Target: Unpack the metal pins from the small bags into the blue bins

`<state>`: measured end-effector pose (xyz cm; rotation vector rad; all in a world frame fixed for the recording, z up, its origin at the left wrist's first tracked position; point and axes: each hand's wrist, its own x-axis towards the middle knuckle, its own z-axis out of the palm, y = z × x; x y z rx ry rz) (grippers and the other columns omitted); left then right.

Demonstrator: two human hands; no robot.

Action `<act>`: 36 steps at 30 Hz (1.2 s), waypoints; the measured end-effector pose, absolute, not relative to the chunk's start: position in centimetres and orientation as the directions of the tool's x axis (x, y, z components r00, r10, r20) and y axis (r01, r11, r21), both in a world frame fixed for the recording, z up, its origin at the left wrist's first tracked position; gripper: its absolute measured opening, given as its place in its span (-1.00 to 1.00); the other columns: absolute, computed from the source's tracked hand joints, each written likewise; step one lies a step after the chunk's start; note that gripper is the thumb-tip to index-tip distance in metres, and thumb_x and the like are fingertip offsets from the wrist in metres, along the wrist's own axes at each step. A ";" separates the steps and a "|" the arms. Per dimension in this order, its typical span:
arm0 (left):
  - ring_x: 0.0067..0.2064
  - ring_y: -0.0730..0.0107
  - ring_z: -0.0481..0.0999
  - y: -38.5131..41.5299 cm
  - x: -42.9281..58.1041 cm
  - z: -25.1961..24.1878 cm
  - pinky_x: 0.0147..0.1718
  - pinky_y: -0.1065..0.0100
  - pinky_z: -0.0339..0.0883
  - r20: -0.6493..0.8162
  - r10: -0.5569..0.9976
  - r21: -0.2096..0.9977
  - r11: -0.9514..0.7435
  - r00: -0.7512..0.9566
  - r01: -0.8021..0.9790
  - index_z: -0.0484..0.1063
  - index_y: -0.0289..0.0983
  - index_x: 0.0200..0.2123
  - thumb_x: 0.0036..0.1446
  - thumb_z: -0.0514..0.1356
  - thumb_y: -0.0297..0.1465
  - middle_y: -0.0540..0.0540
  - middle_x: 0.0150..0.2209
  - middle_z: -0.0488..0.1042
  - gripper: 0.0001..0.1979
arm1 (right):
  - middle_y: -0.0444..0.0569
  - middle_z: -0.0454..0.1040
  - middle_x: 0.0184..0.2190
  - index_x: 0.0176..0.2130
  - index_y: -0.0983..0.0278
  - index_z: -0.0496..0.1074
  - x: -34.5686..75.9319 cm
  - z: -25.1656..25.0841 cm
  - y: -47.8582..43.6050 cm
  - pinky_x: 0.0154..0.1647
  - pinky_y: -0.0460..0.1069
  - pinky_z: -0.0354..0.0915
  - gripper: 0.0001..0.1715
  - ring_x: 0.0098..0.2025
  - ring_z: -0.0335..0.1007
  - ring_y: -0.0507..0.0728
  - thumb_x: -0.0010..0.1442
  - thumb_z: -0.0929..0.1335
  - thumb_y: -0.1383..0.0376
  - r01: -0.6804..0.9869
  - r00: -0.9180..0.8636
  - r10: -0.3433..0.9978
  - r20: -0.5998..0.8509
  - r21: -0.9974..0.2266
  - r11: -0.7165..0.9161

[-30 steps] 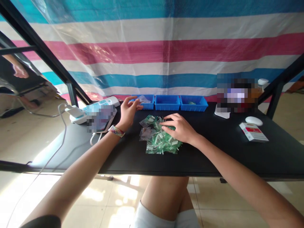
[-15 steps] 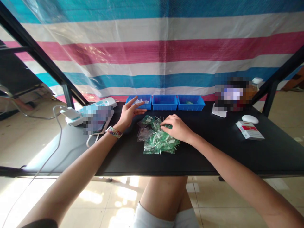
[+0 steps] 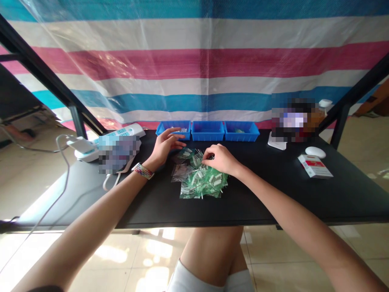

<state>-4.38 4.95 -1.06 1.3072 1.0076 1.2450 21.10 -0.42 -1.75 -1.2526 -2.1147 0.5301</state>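
Curling over the green packet pile [image 3: 202, 181], the right hand [image 3: 222, 158] has an unclear grip; beyond its left side, the left hand [image 3: 163, 149] hangs released.

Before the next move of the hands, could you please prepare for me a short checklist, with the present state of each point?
1. Right hand at the pile of green bags: ok, fingers curled at its far edge.
2. A single bag in the right fingers: cannot tell, the hand hides it.
3. Left hand free: ok, fingers spread, no item visible in it.
4. Clear view into the left blue bin: not ok, the left hand covers part of it.
5. Three bins upright, side by side: ok, with the middle bin and right bin in full view.
6. White-and-red box apart from the pile: ok.
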 end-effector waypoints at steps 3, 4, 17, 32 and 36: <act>-0.34 0.34 0.70 5.0 -4.4 -1.1 -0.35 0.38 0.55 0.152 0.981 0.988 -0.146 0.118 -0.054 0.52 -0.27 0.07 0.08 0.37 -0.30 -0.15 -0.12 0.68 -0.54 | -0.08 0.61 -0.40 -0.46 0.23 0.58 21.4 -1.7 0.0 -0.10 0.05 0.34 -0.85 -0.25 0.51 0.14 0.09 0.54 0.41 0.512 -0.349 0.893 0.283 -0.741 0.435; -0.34 0.36 0.69 5.0 -4.4 -1.1 -0.36 0.39 0.55 0.159 0.980 0.987 -0.154 0.116 -0.046 0.53 -0.27 0.06 0.08 0.36 -0.29 -0.14 -0.13 0.67 -0.55 | -0.09 0.60 -0.41 -0.45 0.23 0.57 21.6 -1.7 0.2 -0.14 0.04 0.35 -0.87 -0.28 0.50 0.13 0.10 0.54 0.37 0.445 -0.335 0.905 0.263 -0.802 0.398; 0.22 0.06 0.52 1.0 -2.6 0.4 0.14 0.08 0.49 0.645 0.562 0.436 -0.827 0.518 0.356 0.61 -0.09 0.16 0.31 0.36 -0.29 -0.22 0.23 0.53 -0.64 | -0.12 0.58 -0.36 -0.33 0.24 0.50 22.1 -1.3 0.9 -0.22 -0.02 0.47 -0.44 -0.33 0.50 0.06 -0.12 0.69 -0.02 -0.253 -0.131 0.989 0.068 -0.967 0.033; -0.41 0.43 0.50 0.4 -0.6 0.2 -0.37 0.41 0.39 0.353 0.915 0.935 -0.350 0.195 -0.050 0.59 -0.26 -0.02 0.14 0.50 -0.08 0.04 -0.47 0.50 -0.53 | 0.14 0.42 0.34 0.32 0.08 0.48 22.2 -0.2 -2.1 0.38 0.35 0.37 -0.41 0.31 0.42 0.35 0.36 0.40 0.39 0.499 -0.399 0.536 0.744 -0.314 0.808; -0.40 0.38 0.55 0.0 -0.6 0.1 -0.34 0.37 0.43 0.349 0.893 0.936 -0.345 0.286 -0.065 0.59 -0.28 -0.06 0.29 0.38 -0.09 -0.01 -0.44 0.56 -0.62 | 0.08 0.66 -0.01 0.02 0.16 0.65 21.8 -0.3 -2.2 0.22 0.30 0.47 -0.75 0.11 0.55 0.32 0.45 0.37 0.32 0.463 -0.373 0.525 0.765 -0.337 0.820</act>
